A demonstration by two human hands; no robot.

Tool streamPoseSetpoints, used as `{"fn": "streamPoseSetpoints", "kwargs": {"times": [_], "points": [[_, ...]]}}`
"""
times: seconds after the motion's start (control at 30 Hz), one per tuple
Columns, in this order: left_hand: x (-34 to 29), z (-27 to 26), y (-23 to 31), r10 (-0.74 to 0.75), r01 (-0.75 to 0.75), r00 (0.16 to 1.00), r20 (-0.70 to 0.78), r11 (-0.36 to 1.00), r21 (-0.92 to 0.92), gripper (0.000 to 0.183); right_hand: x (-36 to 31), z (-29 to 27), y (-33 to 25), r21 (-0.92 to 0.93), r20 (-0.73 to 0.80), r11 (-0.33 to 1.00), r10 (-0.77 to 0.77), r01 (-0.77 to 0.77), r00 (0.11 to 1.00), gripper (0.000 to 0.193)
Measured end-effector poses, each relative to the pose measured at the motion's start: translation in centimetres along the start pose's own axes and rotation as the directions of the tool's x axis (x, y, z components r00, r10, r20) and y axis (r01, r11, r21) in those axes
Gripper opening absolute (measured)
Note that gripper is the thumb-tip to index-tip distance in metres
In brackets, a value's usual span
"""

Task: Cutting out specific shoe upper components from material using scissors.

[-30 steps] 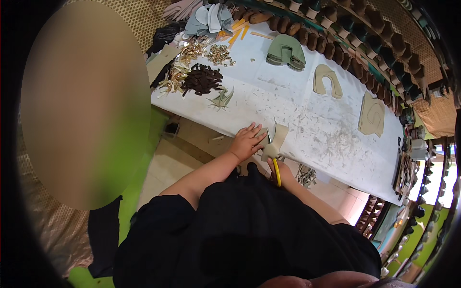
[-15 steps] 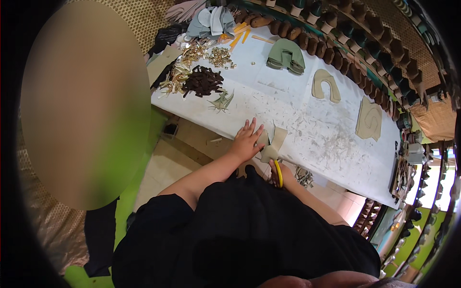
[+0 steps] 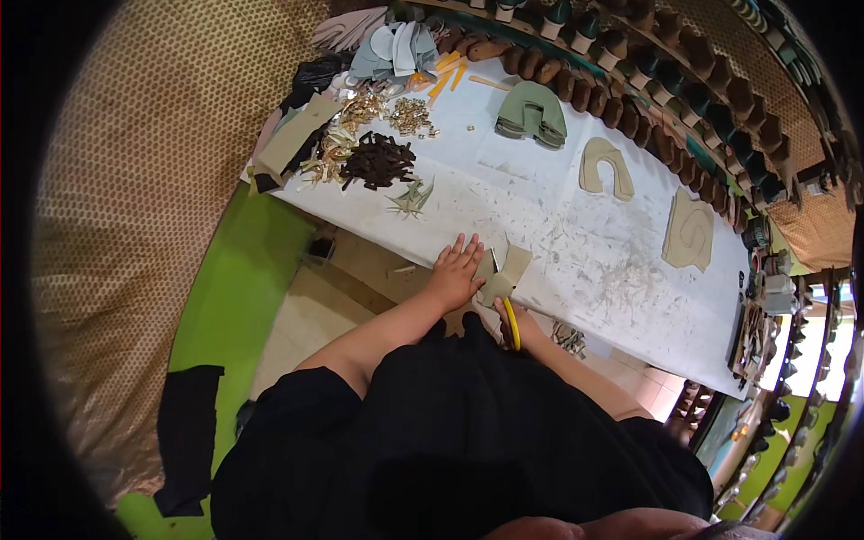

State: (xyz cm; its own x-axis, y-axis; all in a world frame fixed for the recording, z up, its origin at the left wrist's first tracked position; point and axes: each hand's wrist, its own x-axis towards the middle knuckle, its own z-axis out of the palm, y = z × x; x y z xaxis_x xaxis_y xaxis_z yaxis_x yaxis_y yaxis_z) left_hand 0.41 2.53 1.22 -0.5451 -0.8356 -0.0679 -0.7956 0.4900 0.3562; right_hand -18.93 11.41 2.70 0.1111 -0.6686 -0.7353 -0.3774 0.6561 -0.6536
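With fingers stretched out, my left hand [image 3: 456, 275] lies flat at the table's near edge, against the left side of a tan sheet piece [image 3: 516, 264]. My right hand [image 3: 519, 329] grips scissors [image 3: 512, 322] by their yellow handles. A dark blade tip shows between parts of the piece, which is slit and has a flap at the near side. Some of the right fingers are hidden by the handles. Left of the cut piece lies a small heap of pale green pointed scraps [image 3: 413, 197].
The white table [image 3: 468, 207] bears dark brown strips [image 3: 378, 162], gold-coloured bits [image 3: 411, 116], stacked green U-shaped pieces [image 3: 531, 117], a tan U-shaped piece [image 3: 607, 169] and tan sheets [image 3: 688, 231]. Shoe lasts [image 3: 621, 108] line the far side. Gold patterned cloth [image 3: 135, 198] hangs at left.
The blurred oval at the left is gone, uncovering cloth and a green surface. Both hands and the scissors have shifted slightly left and down in view, with the left fingers now closer together.
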Motion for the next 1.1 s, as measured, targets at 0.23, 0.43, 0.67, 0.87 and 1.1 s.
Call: {"fn": "streamPoseSetpoints", "kwargs": {"times": [0.23, 0.43, 0.67, 0.87, 1.1], "points": [[0.0, -0.2, 0.0, -0.007, 0.002, 0.999, -0.047, 0.996, -0.09, 0.075, 0.8, -0.2, 0.7, -0.283, -0.175, 0.955, -0.139, 0.086, 0.975, 0.073], [-0.7, -0.1, -0.9, 0.095, -0.102, 0.989, -0.111, 0.993, -0.053, 0.064, 0.3, -0.6, 0.2, -0.332, -0.164, 0.935, -0.191, 0.128, 0.968, 0.076], [-1.1, 0.5, -1.6, 0.163, -0.163, 0.976, -0.145, 0.987, 0.012, 0.057, 0.2, -0.6, 0.5, -0.381, -0.186, 0.91, -0.246, 0.161, 0.951, 0.074], [-1.2, 0.2, -1.7, 0.147, -0.148, 0.984, -0.102, 0.989, 0.0, 0.056, -1.6, -0.4, -1.7, -0.394, -0.175, 0.908, -0.223, 0.139, 0.959, 0.075], [-1.1, 0.1, -1.6, 0.149, -0.152, 0.984, -0.098, 0.988, -0.032, 0.057, -0.5, -0.7, -0.5, -0.327, -0.127, 0.942, -0.114, 0.067, 0.985, 0.076]]}}
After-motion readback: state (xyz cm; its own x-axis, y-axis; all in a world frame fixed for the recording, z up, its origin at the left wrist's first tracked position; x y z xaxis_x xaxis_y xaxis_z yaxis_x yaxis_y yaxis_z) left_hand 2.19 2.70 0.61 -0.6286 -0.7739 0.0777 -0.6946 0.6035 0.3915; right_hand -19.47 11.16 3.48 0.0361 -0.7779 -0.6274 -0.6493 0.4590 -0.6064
